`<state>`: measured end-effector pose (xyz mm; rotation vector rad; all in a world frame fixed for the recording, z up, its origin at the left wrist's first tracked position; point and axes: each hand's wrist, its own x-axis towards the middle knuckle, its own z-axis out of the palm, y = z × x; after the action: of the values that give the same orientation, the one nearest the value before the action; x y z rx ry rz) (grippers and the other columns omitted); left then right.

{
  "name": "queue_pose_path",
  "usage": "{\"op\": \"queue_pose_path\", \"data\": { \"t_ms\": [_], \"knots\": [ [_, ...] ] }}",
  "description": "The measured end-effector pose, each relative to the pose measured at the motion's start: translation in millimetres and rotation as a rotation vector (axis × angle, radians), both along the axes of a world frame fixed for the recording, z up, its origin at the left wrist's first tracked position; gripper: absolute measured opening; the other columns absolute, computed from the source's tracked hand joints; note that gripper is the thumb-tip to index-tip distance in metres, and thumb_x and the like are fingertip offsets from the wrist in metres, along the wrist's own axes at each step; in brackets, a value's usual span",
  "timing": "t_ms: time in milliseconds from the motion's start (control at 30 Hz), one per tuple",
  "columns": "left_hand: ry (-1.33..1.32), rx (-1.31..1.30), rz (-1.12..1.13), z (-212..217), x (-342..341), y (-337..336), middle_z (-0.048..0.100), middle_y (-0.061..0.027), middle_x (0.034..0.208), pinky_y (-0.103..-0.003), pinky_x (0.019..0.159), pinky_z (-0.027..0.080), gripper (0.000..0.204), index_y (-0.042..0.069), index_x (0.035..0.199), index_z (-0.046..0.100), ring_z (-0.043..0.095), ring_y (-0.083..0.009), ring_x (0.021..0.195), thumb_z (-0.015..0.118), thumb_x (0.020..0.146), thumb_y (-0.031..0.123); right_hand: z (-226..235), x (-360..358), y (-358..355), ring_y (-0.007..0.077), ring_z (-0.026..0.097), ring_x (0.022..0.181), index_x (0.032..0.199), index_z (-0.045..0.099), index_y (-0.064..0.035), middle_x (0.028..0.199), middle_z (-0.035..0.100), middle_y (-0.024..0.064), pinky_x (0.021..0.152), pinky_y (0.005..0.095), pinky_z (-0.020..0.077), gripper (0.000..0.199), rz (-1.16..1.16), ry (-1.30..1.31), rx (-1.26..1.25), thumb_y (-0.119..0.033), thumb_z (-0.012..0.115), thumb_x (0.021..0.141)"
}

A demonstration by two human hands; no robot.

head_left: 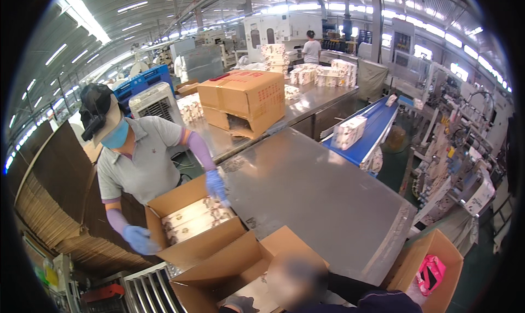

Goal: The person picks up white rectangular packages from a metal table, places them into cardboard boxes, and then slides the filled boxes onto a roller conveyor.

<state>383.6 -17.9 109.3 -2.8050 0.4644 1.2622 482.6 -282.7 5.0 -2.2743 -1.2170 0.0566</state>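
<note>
At bottom centre, an open cardboard box (pixel 219 265) is facing up, its long side slanting toward upper right, the gray-gloved left hand (pixel 242 302) reaching among white packs (pixel 262 293), both hands' grips impossible to tell.

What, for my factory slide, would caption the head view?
A gray-gloved hand at an open carton; a masked co-worker at another carton.

Brown carton (pixel 219 266), dark-blotched white packs (pixel 255 288), blue conveyor belt (pixel 375 128)

At six o'clock, a blur (pixel 298 280) hides some of the near box (pixel 216 266), and the edge cuts off a gray glove (pixel 242 302).
</note>
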Motion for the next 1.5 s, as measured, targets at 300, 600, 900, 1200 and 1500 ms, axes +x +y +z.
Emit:
{"op": "queue_pose_path", "data": {
  "t_ms": [300, 600, 900, 1200, 1500],
  "knots": [
    [-0.184, -0.166, -0.202, -44, -22, -51, 0.068, -0.0118, 0.106, -0.049, 0.081, 0.048, 0.036, 0.016, 0.106, 0.064, 0.066, -0.0312, 0.098, 0.061, 0.081, 0.042, 56, -223, -413, 0.0323, 0.055, 0.103, 0.115, 0.056, -0.0095, 0.112, 0.060, 0.0156, 0.088, 0.0432, 0.0452, 0.033, -2.465, -0.231, -0.544, -0.033, 0.047, 0.093],
    [-0.119, -0.056, -0.247, -4, -32, -52, 0.069, -0.0111, 0.105, -0.044, 0.084, 0.045, 0.031, 0.015, 0.111, 0.063, 0.065, -0.0306, 0.102, 0.051, 0.091, 0.035, 1, -304, -349, 0.0331, 0.058, 0.103, 0.117, 0.057, -0.0068, 0.111, 0.062, 0.0166, 0.088, 0.0430, 0.0470, 0.036, -2.316, 0.631, -0.507, -0.031, 0.053, 0.090],
    [-0.164, -0.085, -0.238, 3, -35, -54, 0.069, -0.0110, 0.102, -0.042, 0.083, 0.045, 0.035, 0.015, 0.109, 0.063, 0.066, -0.0288, 0.101, 0.056, 0.089, 0.042, 2, -326, -324, 0.0340, 0.061, 0.103, 0.119, 0.057, -0.0041, 0.110, 0.064, 0.0176, 0.088, 0.0429, 0.0487, 0.039, -2.253, 0.633, -0.483, -0.029, 0.058, 0.088],
    [-0.217, -0.148, -0.262, 17, -21, -61, 0.068, -0.0105, 0.100, -0.043, 0.080, 0.046, 0.040, 0.013, 0.107, 0.063, 0.066, -0.0266, 0.096, 0.058, 0.087, 0.047, 90, -306, -387, 0.0356, 0.064, 0.100, 0.118, 0.058, -0.0003, 0.107, 0.066, 0.0211, 0.086, 0.0427, 0.0509, 0.049, -2.004, -0.060, -0.251, -0.031, 0.068, 0.081],
    [0.336, -1.686, 0.800, 25, -18, -63, 0.056, -0.0121, 0.129, -0.032, 0.093, 0.045, 0.060, 0.006, 0.148, 0.028, 0.059, -0.0204, 0.107, 0.051, 0.099, 0.032, 173, -84, -18, 0.0126, 0.057, 0.080, 0.117, 0.058, -0.0098, 0.091, 0.058, 0.0009, 0.070, 0.0271, 0.0470, 0.032, -0.426, 0.732, 0.796, -0.014, 0.056, 0.086]
  ]
}}
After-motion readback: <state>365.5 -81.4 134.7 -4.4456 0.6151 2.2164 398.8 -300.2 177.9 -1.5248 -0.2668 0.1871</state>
